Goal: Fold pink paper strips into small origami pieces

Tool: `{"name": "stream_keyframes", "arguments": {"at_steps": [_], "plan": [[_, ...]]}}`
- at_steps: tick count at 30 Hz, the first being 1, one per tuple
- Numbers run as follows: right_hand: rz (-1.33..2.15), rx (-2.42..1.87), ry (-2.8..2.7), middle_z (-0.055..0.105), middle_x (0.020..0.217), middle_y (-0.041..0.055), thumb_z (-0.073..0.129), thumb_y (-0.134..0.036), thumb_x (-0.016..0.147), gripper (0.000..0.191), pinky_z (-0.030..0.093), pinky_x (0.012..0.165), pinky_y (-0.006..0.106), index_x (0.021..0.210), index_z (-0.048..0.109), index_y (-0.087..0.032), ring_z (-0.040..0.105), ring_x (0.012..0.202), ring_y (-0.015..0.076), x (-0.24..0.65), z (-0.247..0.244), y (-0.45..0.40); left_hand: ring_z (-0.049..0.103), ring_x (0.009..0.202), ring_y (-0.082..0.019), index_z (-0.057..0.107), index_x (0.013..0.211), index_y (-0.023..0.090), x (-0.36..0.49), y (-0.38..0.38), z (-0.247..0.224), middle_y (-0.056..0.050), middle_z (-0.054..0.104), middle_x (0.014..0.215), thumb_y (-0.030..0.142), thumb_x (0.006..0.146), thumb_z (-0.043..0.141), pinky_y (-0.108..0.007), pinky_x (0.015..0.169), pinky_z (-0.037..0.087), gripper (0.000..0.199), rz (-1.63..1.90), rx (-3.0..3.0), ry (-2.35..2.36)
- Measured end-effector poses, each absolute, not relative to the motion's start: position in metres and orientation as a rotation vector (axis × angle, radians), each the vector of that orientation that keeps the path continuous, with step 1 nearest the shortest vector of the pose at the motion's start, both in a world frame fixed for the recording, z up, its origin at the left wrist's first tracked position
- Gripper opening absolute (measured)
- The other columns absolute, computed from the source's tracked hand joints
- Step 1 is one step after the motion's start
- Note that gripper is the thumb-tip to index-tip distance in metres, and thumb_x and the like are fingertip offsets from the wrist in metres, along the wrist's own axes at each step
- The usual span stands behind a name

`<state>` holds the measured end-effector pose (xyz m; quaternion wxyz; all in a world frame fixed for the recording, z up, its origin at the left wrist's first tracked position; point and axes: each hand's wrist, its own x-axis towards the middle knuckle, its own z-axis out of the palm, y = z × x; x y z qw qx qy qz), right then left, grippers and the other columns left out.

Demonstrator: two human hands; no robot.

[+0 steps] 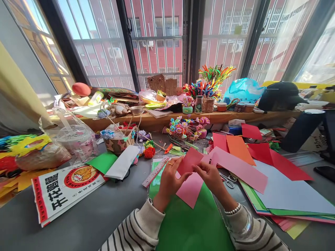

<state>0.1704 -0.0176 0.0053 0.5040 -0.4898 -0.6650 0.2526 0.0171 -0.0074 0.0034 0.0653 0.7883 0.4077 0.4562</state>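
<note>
Between my two hands is a small piece of dark pink paper (pixel 191 161), held up above the table. My left hand (pixel 170 179) grips its left edge, thumb in front and fingers behind. At its lower right, my right hand (pixel 209 177) pinches the paper between thumb and fingers. Beneath it a lighter pink sheet (pixel 190 192) lies on a green sheet (pixel 193 226). A patterned ruler (pixel 156 171) rests at an angle left of my left hand. Scissors (pixel 228 180) lie just right of my right hand, their blades partly hidden.
Coloured paper sheets (pixel 295 198) are stacked at the right, near a dark tumbler (pixel 302 130). A printed paper bag (pixel 68 190) and a plastic cup (pixel 75 139) sit at the left. Pipe-cleaner flowers (pixel 183 128) stand at the back, below a cluttered window ledge (pixel 154 120).
</note>
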Motion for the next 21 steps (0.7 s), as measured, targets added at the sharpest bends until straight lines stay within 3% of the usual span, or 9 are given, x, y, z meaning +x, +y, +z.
{"name": "stream_keyframes", "arguments": {"at_steps": [6, 21], "plan": [[0.667, -1.141, -1.580, 0.056, 0.058, -0.0001, 0.050, -0.037, 0.073, 0.024, 0.039, 0.053, 0.022, 0.061, 0.055, -0.016, 0.051, 0.057, 0.0131, 0.1714, 0.0072, -0.0184, 0.053, 0.089, -0.019, 0.038, 0.116, 0.021, 0.0195, -0.0099, 0.0037, -0.008, 0.056, 0.100, 0.038, 0.064, 0.060, -0.036, 0.075, 0.045, 0.059, 1.280, 2.105, 1.108], [0.711, -1.093, -1.492, 0.058, 0.064, 0.0023, 0.048, -0.037, 0.074, 0.025, 0.041, 0.059, 0.025, 0.067, 0.058, -0.016, 0.053, 0.064, 0.0154, 0.1750, 0.0053, -0.0163, 0.056, 0.083, -0.020, 0.039, 0.113, 0.015, 0.0189, -0.0085, 0.0066, -0.012, 0.055, 0.099, 0.033, 0.068, 0.056, -0.030, 0.068, 0.046, 0.052, 1.089, 1.453, 0.803]]}}
